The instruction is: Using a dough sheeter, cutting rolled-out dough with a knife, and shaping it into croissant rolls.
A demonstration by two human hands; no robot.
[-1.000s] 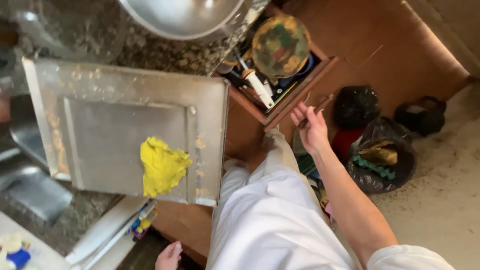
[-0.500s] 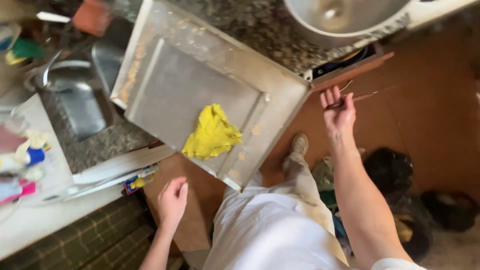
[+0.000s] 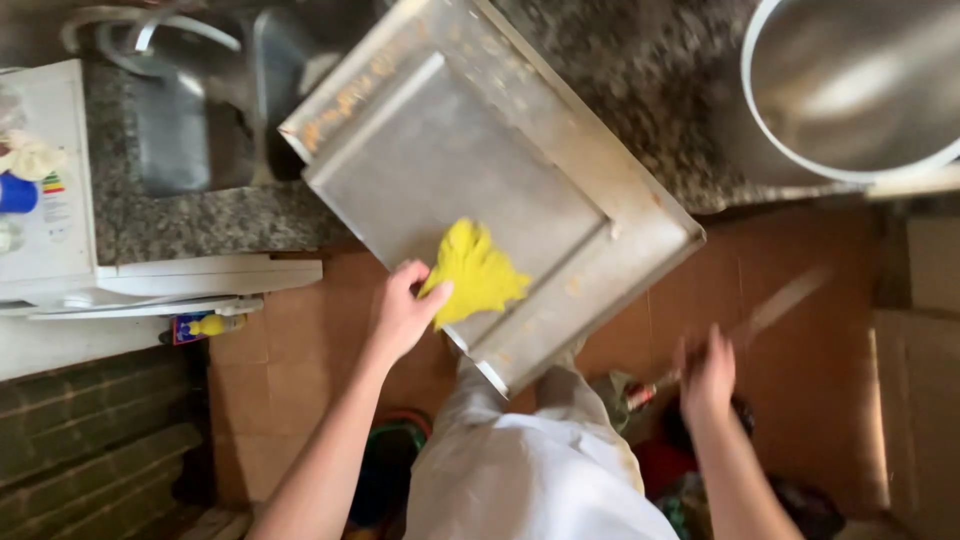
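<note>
A large metal baking tray (image 3: pixel 480 170) with crumbs along its rim lies on the speckled stone counter (image 3: pixel 640 110), one corner hanging over the edge. A crumpled yellow cloth (image 3: pixel 478 272) rests on the tray's near side. My left hand (image 3: pixel 403 312) grips the cloth's edge with thumb and fingers. My right hand (image 3: pixel 708 375) is lower, over the floor, closed around a long thin utensil (image 3: pixel 775 312) that is too blurred to identify. My white apron (image 3: pixel 530 470) fills the bottom middle.
A steel sink (image 3: pixel 185 110) is set in the counter at the upper left. A big metal bowl (image 3: pixel 850 90) stands at the upper right. A white appliance (image 3: pixel 50 200) sits at the left, with a yellow bottle (image 3: pixel 208 325) below it. Brown floor tiles (image 3: pixel 800 400) lie beneath.
My left hand has risen from beside my body and taken hold of the yellow cloth. My right hand has dropped away from the drawer with the utensil. The view has swung right.
</note>
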